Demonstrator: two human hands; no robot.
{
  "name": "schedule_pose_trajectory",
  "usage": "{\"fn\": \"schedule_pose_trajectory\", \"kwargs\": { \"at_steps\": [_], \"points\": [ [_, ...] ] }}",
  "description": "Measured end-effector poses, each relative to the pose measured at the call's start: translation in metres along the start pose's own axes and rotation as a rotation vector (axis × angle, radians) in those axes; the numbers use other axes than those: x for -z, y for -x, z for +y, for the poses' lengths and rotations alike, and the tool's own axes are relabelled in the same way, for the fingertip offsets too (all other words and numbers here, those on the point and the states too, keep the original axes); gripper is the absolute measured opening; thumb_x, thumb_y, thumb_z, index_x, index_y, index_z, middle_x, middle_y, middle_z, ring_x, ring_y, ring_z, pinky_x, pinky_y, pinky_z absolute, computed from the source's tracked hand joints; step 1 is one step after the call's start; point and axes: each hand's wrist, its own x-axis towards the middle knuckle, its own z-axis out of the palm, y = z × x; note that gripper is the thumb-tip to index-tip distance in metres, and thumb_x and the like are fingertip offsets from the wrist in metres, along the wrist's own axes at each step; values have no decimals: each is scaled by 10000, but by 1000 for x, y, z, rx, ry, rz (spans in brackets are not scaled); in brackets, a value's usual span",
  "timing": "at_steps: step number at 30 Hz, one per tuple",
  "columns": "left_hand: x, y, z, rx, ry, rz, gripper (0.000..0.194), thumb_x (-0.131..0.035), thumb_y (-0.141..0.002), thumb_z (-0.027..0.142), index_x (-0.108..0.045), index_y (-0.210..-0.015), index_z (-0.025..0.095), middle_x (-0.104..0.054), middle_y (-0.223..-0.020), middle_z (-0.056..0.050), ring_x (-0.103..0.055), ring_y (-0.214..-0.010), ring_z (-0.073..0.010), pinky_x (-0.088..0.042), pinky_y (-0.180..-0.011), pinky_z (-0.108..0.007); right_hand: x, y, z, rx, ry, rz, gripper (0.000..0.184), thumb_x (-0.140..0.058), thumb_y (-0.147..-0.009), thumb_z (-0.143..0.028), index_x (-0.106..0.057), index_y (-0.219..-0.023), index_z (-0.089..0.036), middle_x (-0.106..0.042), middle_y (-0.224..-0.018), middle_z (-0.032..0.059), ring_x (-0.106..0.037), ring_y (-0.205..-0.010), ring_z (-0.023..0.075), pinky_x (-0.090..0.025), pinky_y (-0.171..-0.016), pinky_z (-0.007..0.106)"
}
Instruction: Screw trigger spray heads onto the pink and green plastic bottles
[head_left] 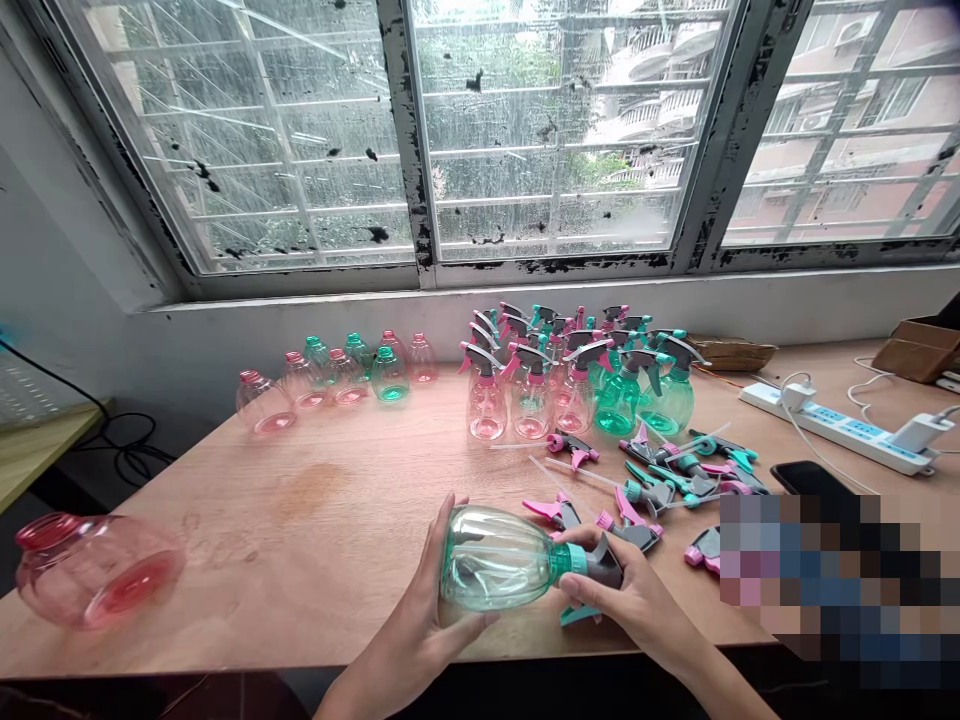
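Note:
A clear green spray bottle (499, 560) lies sideways in the air over the table's front edge, held between both hands. My left hand (424, 610) wraps around its base from the left. At the neck, my right hand (626, 590) grips the grey and teal spray head (581, 565), whose teal trigger points down. A thin tube shows inside the bottle. Just beyond the hands lie loose pink-and-grey spray heads (634, 525) and teal ones (675, 475), several with white tubes.
Assembled pink and green spray bottles (574, 395) stand in rows at the back. Bottles without heads (349, 375) stand back left, and a pink bottle (97, 575) sits near left. A phone (814, 485) and power strip (836, 425) lie right. A pixelated patch hides the right front.

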Motion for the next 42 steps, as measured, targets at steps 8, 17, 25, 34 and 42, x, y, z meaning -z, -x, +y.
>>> {"fn": "schedule_pose_trajectory", "kwargs": {
  "at_steps": [8, 17, 25, 34, 42],
  "points": [
    [1, 0, -2, 33, 37, -27, 1049, -746, -881, 403, 29, -1587, 430, -62, -1710, -33, -173, -1543, -354, -102, -1271, -537, 1, 0, 2, 16, -13, -13, 380, -867, -745, -421, -731, -1019, -196, -636, -799, -19, -583, -657, 146, -531, -590, 237],
    [4, 0, -1, 46, 25, -39, 985, -718, -911, 394, 4, -1579, 456, -78, -1708, -18, -152, -1550, -356, -112, -1273, -559, 0, 1, -6, -5, -21, -41, 358, -849, -783, -410, -713, -1044, -205, -628, -798, -25, -588, -688, 146, -553, -640, 247],
    [2, -2, -3, 13, 27, -6, 959, -707, -922, 356, -19, -1584, 450, -137, -1697, -26, -241, -1527, -351, -130, -1274, -553, 2, 2, -1, -36, 23, -60, 385, -820, -812, -438, -675, -1089, -213, -623, -820, -18, -607, -700, 160, -513, -592, 248],
    [2, -1, -1, 49, 58, -34, 1036, -739, -892, 405, 35, -1578, 460, -94, -1705, -15, -182, -1542, -357, -108, -1271, -572, 1, 2, -3, -28, 13, -51, 375, -831, -800, -433, -687, -1069, -215, -633, -824, -21, -611, -693, 156, -510, -588, 238],
    [2, -1, 2, 83, 41, -30, 977, -732, -895, 423, -56, -1599, 356, -124, -1701, -65, -127, -1559, -349, -92, -1283, -556, 2, 2, -3, -23, 24, -55, 363, -824, -812, -421, -680, -1069, -209, -631, -823, -19, -620, -697, 155, -529, -614, 247]
  ]
}}
